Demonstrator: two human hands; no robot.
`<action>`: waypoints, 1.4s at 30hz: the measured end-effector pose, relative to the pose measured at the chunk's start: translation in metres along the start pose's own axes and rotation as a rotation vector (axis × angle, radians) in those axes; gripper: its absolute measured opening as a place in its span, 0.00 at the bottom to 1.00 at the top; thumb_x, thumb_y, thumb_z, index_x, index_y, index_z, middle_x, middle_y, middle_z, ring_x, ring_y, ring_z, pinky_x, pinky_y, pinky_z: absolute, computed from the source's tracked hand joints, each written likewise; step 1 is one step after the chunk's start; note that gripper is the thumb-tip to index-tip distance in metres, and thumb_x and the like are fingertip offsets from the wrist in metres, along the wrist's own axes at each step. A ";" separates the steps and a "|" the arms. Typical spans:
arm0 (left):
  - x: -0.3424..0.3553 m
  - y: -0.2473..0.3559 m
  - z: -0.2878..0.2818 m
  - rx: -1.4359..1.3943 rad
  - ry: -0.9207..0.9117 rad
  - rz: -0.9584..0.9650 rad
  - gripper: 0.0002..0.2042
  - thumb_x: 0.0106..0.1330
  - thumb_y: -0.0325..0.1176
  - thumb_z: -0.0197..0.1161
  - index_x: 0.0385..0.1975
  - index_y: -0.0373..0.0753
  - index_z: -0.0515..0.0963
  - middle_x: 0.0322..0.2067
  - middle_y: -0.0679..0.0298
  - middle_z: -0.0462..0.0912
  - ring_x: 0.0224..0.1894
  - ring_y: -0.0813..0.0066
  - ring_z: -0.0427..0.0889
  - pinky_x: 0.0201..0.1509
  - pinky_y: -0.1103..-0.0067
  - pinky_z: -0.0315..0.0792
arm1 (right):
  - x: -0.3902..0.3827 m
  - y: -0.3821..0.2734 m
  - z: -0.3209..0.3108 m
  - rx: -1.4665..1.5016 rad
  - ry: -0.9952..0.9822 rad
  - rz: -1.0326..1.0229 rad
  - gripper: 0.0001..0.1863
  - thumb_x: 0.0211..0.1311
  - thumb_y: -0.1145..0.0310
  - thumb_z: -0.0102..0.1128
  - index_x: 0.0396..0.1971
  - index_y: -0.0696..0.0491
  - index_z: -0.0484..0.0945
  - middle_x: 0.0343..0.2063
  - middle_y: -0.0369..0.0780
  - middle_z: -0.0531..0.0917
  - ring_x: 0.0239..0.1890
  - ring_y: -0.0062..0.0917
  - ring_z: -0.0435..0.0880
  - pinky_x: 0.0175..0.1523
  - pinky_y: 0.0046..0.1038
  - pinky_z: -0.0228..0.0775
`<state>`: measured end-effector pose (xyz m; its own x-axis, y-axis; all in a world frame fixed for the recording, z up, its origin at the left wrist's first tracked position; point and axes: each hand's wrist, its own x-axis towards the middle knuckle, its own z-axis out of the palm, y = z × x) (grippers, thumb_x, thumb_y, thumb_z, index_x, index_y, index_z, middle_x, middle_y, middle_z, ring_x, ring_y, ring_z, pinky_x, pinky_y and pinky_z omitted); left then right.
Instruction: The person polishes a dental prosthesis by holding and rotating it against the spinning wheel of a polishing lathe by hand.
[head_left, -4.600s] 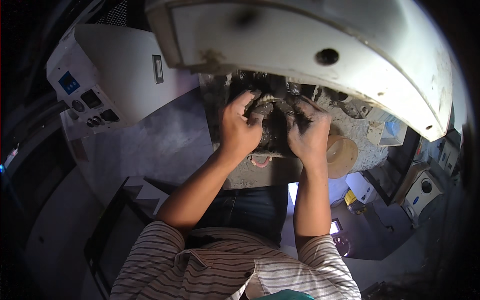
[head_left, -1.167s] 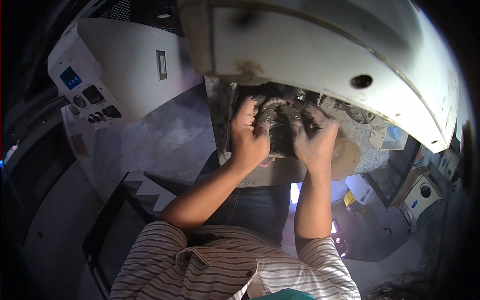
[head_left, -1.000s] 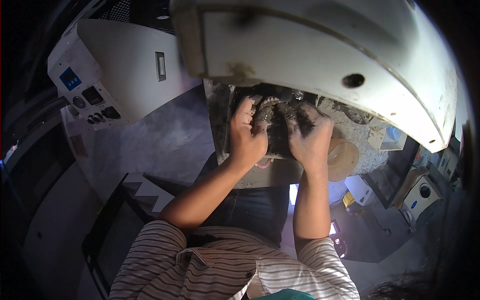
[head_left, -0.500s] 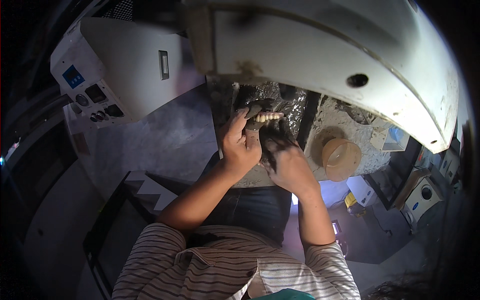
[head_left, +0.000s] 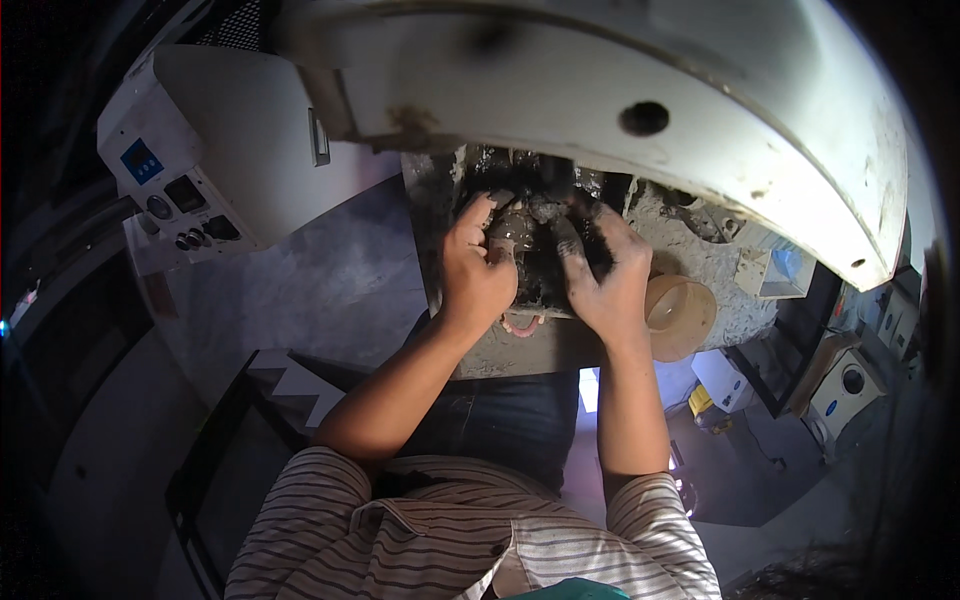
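My left hand [head_left: 478,262] is closed, thumb and fingers gripping a denture [head_left: 514,228] that is smeared with dark wet slurry, so its teeth barely show. Opposite it, my right hand [head_left: 612,272] has blackened, wet fingers curled toward the same spot. A dark grey lump [head_left: 546,209] lies at its fingertips; whether that is slurry or part of the denture I cannot tell. Both hands are over a trough [head_left: 545,290] of dark wet slurry. Below my left hand, a pink, arch-shaped denture piece [head_left: 522,326] rests at the trough's front edge.
A large white machine hood [head_left: 560,90] overhangs the trough closely. Right of my right hand stands a tan plastic cup [head_left: 680,318] on the slurry-crusted bench [head_left: 725,290]. Beyond it is a small white box [head_left: 775,268]. A white unit with dials [head_left: 190,190] stands at the left.
My right hand has risen and moved right, its fingers now up beside the denture. The denture's teeth, plainly visible before, are darkened. The pink piece at the front edge is more exposed.
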<state>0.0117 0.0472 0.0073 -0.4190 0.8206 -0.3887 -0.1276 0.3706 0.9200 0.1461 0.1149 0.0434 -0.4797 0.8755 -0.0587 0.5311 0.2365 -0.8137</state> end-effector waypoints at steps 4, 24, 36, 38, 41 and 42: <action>0.007 0.011 0.006 0.036 0.038 0.034 0.19 0.50 0.10 0.46 0.43 0.28 0.71 0.35 0.59 0.77 0.38 0.77 0.76 0.41 0.83 0.70 | 0.005 -0.001 0.005 0.044 0.028 0.124 0.14 0.40 0.83 0.52 0.32 0.64 0.79 0.29 0.53 0.81 0.30 0.42 0.82 0.38 0.31 0.73; 0.002 0.018 0.014 -0.094 -0.023 -0.026 0.15 0.50 0.10 0.45 0.37 0.29 0.71 0.31 0.62 0.76 0.37 0.79 0.74 0.42 0.84 0.67 | 0.005 0.004 0.010 0.004 0.154 0.158 0.12 0.40 0.81 0.54 0.29 0.61 0.81 0.28 0.51 0.82 0.31 0.42 0.82 0.39 0.29 0.73; 0.009 0.004 0.012 0.041 0.007 0.085 0.20 0.51 0.07 0.46 0.44 0.29 0.70 0.36 0.62 0.77 0.39 0.81 0.76 0.38 0.89 0.67 | 0.008 0.006 0.012 -0.058 0.095 0.184 0.12 0.42 0.82 0.54 0.30 0.62 0.80 0.30 0.52 0.82 0.35 0.45 0.82 0.42 0.32 0.73; 0.003 0.010 0.008 0.007 0.014 0.120 0.20 0.51 0.07 0.46 0.44 0.29 0.71 0.37 0.62 0.77 0.39 0.81 0.76 0.39 0.89 0.67 | 0.005 0.002 0.009 -0.074 0.134 0.059 0.10 0.44 0.81 0.54 0.29 0.63 0.80 0.30 0.52 0.82 0.36 0.46 0.81 0.43 0.34 0.72; -0.010 0.006 0.003 0.016 0.035 0.251 0.19 0.52 0.08 0.48 0.44 0.28 0.71 0.38 0.62 0.76 0.41 0.81 0.76 0.42 0.88 0.68 | -0.005 -0.005 0.004 0.227 0.117 0.197 0.12 0.45 0.79 0.55 0.33 0.63 0.79 0.32 0.52 0.81 0.37 0.47 0.81 0.46 0.36 0.72; -0.012 0.003 -0.001 0.084 0.055 0.371 0.18 0.53 0.08 0.48 0.45 0.28 0.71 0.39 0.62 0.76 0.42 0.82 0.75 0.44 0.87 0.69 | -0.009 -0.010 0.002 0.227 0.116 0.190 0.12 0.45 0.79 0.55 0.33 0.63 0.79 0.32 0.52 0.81 0.37 0.47 0.81 0.46 0.36 0.72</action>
<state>0.0154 0.0382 0.0148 -0.4712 0.8817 -0.0246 0.1147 0.0890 0.9894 0.1433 0.1040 0.0508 -0.2971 0.9404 -0.1656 0.4280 -0.0239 -0.9035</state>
